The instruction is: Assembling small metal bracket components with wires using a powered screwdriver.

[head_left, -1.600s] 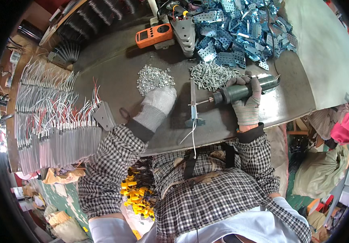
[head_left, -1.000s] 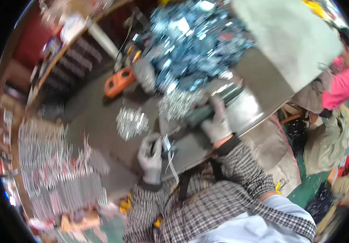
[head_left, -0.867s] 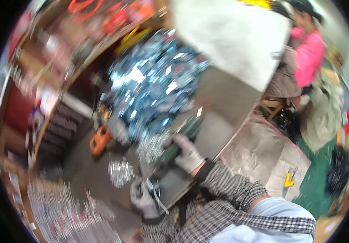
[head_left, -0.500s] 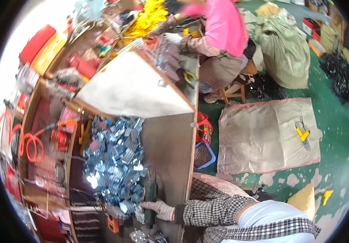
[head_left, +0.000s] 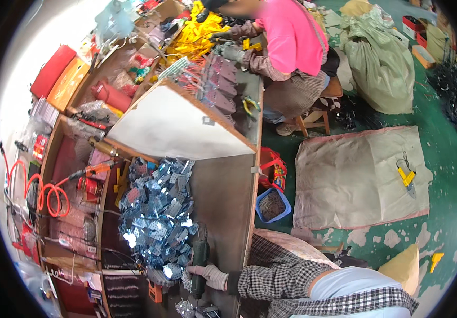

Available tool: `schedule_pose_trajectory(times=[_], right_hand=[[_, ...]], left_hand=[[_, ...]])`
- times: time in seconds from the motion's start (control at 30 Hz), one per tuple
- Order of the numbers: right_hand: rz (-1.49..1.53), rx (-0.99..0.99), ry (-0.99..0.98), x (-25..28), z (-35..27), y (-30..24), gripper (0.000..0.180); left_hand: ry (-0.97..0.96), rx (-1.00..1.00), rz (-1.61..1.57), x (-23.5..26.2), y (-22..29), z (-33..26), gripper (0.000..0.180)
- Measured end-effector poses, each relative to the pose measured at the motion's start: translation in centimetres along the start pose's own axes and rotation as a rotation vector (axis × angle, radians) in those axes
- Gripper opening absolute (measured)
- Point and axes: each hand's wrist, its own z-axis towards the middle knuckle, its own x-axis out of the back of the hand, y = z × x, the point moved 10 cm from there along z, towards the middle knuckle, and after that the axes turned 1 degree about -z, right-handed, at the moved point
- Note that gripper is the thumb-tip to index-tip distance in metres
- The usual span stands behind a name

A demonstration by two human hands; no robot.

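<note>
My right hand [head_left: 211, 275], in a pale glove and checked sleeve, is closed round a dark green power screwdriver [head_left: 200, 254] that lies upright in the picture, tip toward the lower edge. Just below the tip are shiny small metal pieces [head_left: 184, 307] and a dark object I cannot make out. Beside the driver, on the brown bench [head_left: 220, 196], rises a heap of bluish metal plates with holes [head_left: 159, 212]. My left hand does not show.
A white divider [head_left: 175, 127] crosses the bench. Beyond it a co-worker in pink [head_left: 292, 37] handles parts near a yellow pile [head_left: 199, 34]. An orange tool [head_left: 155, 291] lies by the heap. On the floor are a blue basket [head_left: 272, 205], a beige sheet [head_left: 355, 180] and a sack [head_left: 379, 69].
The whole view has shifted slightly to the right. My right hand keeps its grip on the power screwdriver. The co-worker's gloved hands have moved a little among the parts.
</note>
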Motion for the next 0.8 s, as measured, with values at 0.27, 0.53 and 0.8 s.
schedule_pose_trajectory(times=[0.27,0.53,0.8], right_hand=[[-0.304,0.145,-0.037,-0.3,-0.7,-0.5,0.027],[-1.387,0.614,-0.372,-3.5,-1.7,-2.0,0.077],[-0.187,0.093,-0.023,-1.4,0.9,0.6,0.030]], left_hand=[[0.073,0.088,-0.280,3.0,-3.6,-1.4,0.011],[0.021,0.041,-0.230,3.4,-4.9,0.1,0.017],[0.002,-0.127,-0.272,3.3,-2.7,-0.3,0.022]])
